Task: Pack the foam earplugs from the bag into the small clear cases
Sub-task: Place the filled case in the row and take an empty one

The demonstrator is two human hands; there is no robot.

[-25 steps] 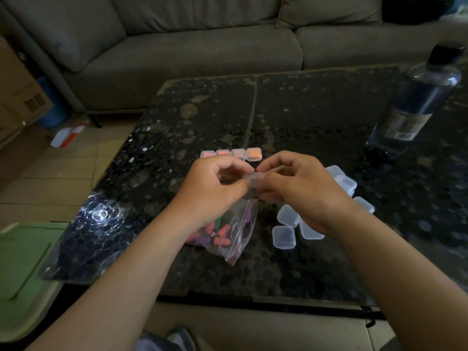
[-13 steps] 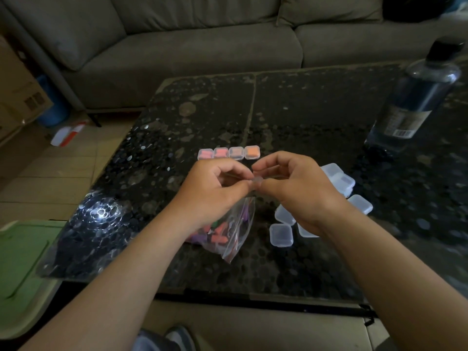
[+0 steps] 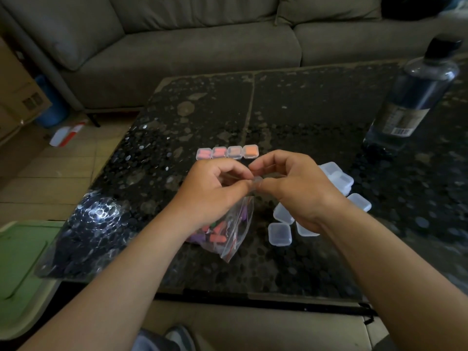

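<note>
My left hand [image 3: 212, 191] and my right hand [image 3: 296, 188] meet above the table, and together they pinch a small clear case [image 3: 256, 180] between thumbs and fingertips. What is inside the case is hidden by my fingers. Under my left hand lies the clear zip bag [image 3: 228, 231] with orange, pink and purple foam earplugs in it. A row of several shut cases [image 3: 227, 152] holding orange and pink earplugs stands just beyond my hands. Several empty clear cases [image 3: 279, 234] lie under and right of my right hand.
The dark speckled table [image 3: 304, 117] holds a large clear bottle [image 3: 415, 97] with a black cap at the far right. A grey sofa [image 3: 202, 46] runs behind the table. A green tray [image 3: 17, 269] sits off the table's left front corner.
Both hands stay together on the small case with only slight finger movement. The view has shifted a little. The bag and the other cases have not moved.
</note>
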